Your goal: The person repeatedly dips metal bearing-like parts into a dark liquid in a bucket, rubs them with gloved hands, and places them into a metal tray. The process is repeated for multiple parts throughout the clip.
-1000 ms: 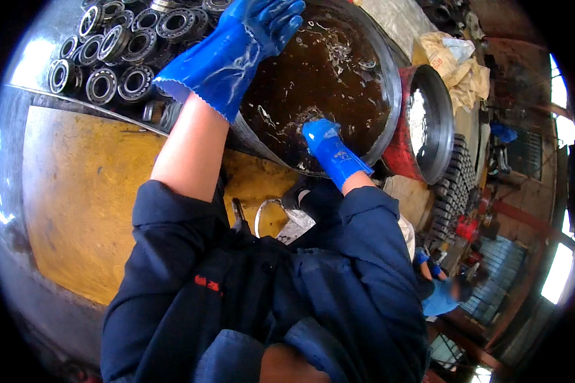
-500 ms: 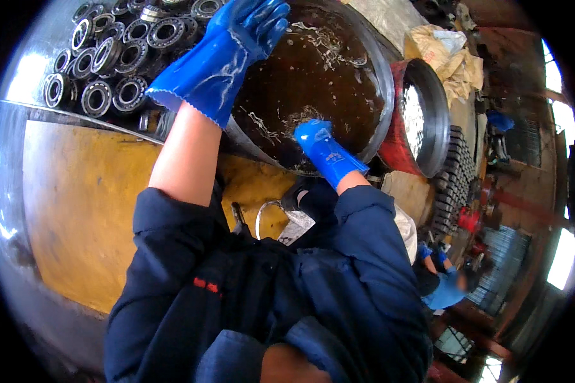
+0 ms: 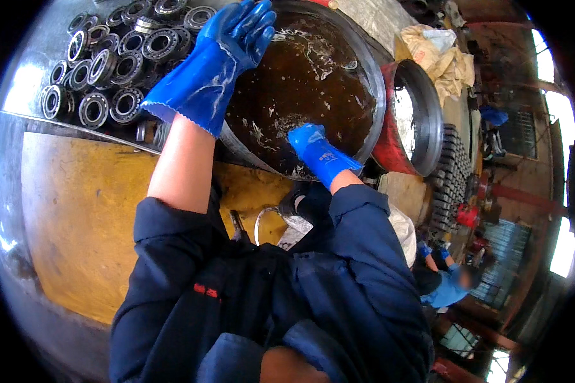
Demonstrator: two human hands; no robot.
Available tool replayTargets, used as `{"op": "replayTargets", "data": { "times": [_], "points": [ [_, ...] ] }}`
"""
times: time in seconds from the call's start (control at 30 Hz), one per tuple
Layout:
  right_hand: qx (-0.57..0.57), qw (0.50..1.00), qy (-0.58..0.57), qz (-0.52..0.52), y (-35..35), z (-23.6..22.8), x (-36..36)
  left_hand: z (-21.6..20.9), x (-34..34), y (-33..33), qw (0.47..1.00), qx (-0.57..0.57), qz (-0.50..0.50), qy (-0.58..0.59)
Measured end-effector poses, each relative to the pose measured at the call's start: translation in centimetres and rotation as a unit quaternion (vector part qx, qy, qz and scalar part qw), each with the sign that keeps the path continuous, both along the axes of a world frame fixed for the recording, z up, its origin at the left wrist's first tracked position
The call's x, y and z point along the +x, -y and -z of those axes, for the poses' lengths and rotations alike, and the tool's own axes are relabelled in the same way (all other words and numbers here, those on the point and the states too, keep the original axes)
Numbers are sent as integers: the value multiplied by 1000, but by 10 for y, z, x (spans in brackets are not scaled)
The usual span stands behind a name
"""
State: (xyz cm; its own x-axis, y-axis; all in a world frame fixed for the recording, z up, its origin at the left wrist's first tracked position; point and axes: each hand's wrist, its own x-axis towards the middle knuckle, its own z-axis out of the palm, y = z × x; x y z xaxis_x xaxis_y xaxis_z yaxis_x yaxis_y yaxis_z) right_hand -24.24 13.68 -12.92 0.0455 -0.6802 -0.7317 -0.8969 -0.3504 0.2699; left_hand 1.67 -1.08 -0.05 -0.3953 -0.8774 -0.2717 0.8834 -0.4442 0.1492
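A wide round drum [image 3: 378, 108] holds dark brown liquid with pale foam floating on it. My left hand [image 3: 236, 38], in a long blue rubber glove, is raised over the drum's left side, its fingers stretched out and nothing seen in it. My right hand [image 3: 309, 142], gloved the same way, is at the liquid near the drum's closest edge. Its fingers look curled in, and whatever they hold, if anything, is hidden. Foam and ripples lie beside that hand. To the left of the drum, many steel ball bearings [image 3: 126, 104] are heaped on a metal table.
A red drum [image 3: 389, 150] stands right of the first. Beyond it are tan sacks [image 3: 437, 54] and stacked rows of dark metal parts [image 3: 450, 179]. A yellow sheet [image 3: 77, 223] lies at the left. Another person [image 3: 450, 287] in blue is at the far right.
My left hand's fingers are spread more apart. My right hand stays at the liquid's near side, and the water around it shows more ripples. The view has shifted slightly.
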Motion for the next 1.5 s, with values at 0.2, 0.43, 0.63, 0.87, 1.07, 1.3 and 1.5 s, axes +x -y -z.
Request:
{"op": "replayTargets", "data": {
  "times": [0.2,0.43,0.63,0.87,1.07,1.3,1.5],
  "points": [
    [-135,889,190,394,-22,17,-41,-4,-4,4,998,44,-17,51],
    [-80,978,63,182,-12,-11,6,1,1,-3,999,41,-7,21],
    [-130,969,112,175,-18,-5,1,4,15,-8,998,49,-29,19],
    [-118,915,179,343,-13,2,13,9,9,-11,999,-12,-29,-11],
    [10,996,-22,-80,-2,-8,29,9,-17,-9,999,-34,4,-2],
    [-190,912,193,309,-19,-38,-32,-5,-53,-17,993,19,76,89],
    [-218,694,420,543,-59,-121,-21,18,-62,-21,985,-53,94,132]
  ]
}}
